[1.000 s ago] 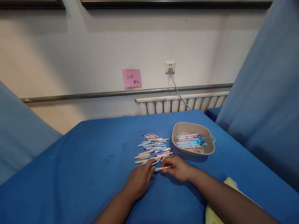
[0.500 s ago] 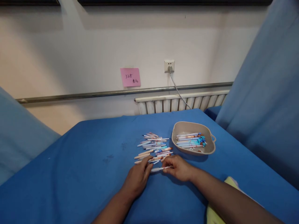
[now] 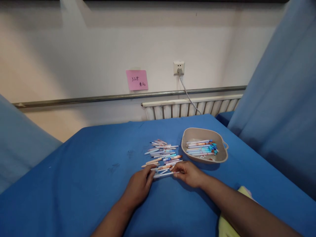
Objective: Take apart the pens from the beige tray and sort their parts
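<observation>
A slim white pen (image 3: 163, 175) lies level between my two hands, just in front of a pile of pens. My right hand (image 3: 189, 174) pinches its right end between thumb and fingertips. At the other end, the thumb and fingers of my left hand (image 3: 140, 185) close on the pen's tip. Pens and pen parts (image 3: 160, 152) in white, peach, blue and brown lie in a loose column behind my hands. To the right, a beige basin (image 3: 223, 158) holds several pens (image 3: 200, 148) with blue and brown tops.
A blue cloth (image 3: 81, 171) covers the table. Yellow fabric (image 3: 225, 227) lies partly under my right forearm. Beyond the table are a radiator (image 3: 170, 110), a rail, a plugged-in socket (image 3: 179, 68) and a pink note (image 3: 137, 80). Blue curtains (image 3: 278, 98) hang at both sides.
Both hands have shifted slightly away from me, toward the pile, with the white pen between them. My left hand has moved a little left, and more of the pen's length shows.
</observation>
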`<state>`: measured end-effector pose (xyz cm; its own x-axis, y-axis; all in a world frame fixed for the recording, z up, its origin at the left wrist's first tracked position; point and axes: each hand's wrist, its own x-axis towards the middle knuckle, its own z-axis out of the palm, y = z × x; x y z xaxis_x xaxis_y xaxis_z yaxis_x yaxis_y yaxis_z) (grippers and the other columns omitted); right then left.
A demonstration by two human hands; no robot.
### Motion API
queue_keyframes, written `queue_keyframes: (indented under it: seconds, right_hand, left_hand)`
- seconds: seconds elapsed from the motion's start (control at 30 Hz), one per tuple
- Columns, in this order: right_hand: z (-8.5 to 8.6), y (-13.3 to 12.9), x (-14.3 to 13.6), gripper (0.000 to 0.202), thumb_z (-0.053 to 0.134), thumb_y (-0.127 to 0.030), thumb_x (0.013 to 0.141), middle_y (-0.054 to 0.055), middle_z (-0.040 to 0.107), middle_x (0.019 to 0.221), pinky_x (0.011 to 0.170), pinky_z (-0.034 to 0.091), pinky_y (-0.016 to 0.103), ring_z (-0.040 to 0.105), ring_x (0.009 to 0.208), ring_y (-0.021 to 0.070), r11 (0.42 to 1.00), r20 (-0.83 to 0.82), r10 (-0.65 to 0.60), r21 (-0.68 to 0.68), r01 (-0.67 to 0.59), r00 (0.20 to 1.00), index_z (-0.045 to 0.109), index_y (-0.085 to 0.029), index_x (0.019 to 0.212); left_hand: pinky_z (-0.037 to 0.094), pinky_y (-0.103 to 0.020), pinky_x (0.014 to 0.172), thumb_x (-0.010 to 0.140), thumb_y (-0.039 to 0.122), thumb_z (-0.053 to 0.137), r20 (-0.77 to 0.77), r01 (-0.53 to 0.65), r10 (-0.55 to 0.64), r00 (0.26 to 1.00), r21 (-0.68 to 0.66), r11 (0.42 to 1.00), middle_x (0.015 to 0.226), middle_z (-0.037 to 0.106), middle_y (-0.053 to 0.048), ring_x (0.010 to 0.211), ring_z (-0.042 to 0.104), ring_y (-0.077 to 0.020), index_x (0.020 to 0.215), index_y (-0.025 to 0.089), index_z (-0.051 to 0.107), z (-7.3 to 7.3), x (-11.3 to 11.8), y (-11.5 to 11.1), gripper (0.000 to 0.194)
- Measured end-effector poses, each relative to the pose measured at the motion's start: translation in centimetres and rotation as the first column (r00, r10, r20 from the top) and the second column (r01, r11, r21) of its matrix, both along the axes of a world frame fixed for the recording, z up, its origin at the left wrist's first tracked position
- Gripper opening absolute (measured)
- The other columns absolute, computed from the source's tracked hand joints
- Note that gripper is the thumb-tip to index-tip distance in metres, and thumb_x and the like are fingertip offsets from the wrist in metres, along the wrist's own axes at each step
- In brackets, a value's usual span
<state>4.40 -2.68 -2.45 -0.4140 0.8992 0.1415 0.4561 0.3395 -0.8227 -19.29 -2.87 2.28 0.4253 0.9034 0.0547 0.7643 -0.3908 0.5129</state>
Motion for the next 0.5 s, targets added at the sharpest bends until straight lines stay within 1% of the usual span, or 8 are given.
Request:
queue_keyframes:
  seconds: [0.1,0.23,0.33,0.43,0.5]
  right_hand:
    - [0.2,0.0,0.1,0.013,0.059,-0.018,0.078,0.002,0.067,0.087,0.066,0.041,0.022,0.059,0.075,0.0137,0.999,0.091,-0.024,0.04,0.02,0.996,0.065,-0.018,0.09]
    - [0.9,-0.1,0.8,0.01,0.056,-0.017,0.08,0.003,0.066,0.085,0.068,0.04,0.023,0.058,0.077,0.0144,0.992,0.222,-0.031,0.125,0.003,0.975,0.063,-0.019,0.088]
    - [1.4,-0.1,1.8,0.009,0.055,-0.015,0.08,0.004,0.065,0.088,0.071,0.039,0.023,0.058,0.081,0.0152,0.989,0.311,-0.034,0.149,-0.013,0.95,0.061,-0.018,0.085]
    - [1.9,-0.3,2.2,0.009,0.053,-0.014,0.081,0.005,0.065,0.088,0.07,0.038,0.023,0.058,0.08,0.0153,0.989,0.354,-0.071,0.145,0.02,0.933,0.059,-0.017,0.087]
    - [2.2,-0.6,1.9,0.009,0.051,-0.016,0.083,0.005,0.065,0.088,0.069,0.037,0.024,0.058,0.079,0.0154,0.988,0.346,-0.095,0.149,0.046,0.933,0.058,-0.017,0.089]
  left_hand:
    - [0.046,-0.031,0.082,0.091,0.033,0.042,-0.023,0.069,-0.068,0.997,0.036,0.997,0.102,0.068,-0.005,0.093,0.062,-0.0211,0.111,0.023,0.058,0.0,0.2,-0.3,0.027]
    - [0.045,-0.031,0.079,0.088,0.031,0.048,-0.066,0.091,-0.089,0.994,0.024,0.996,0.099,0.067,-0.005,0.089,0.061,-0.0207,0.11,0.023,0.058,-0.1,0.2,-0.4,0.025]
    - [0.044,-0.032,0.082,0.089,0.03,0.047,-0.078,0.129,-0.127,0.989,0.025,0.991,0.101,0.065,-0.006,0.093,0.058,-0.0212,0.106,0.022,0.059,0.3,-0.1,-0.2,0.023]
    - [0.044,-0.031,0.082,0.091,0.031,0.044,-0.075,0.138,-0.136,0.988,0.027,0.99,0.101,0.064,-0.007,0.094,0.058,-0.0212,0.103,0.022,0.06,0.7,-0.4,0.0,0.023]
    - [0.044,-0.031,0.081,0.09,0.031,0.045,-0.069,0.136,-0.134,0.989,0.032,0.99,0.1,0.065,-0.006,0.093,0.058,-0.021,0.103,0.022,0.06,0.8,-0.5,-0.1,0.022]
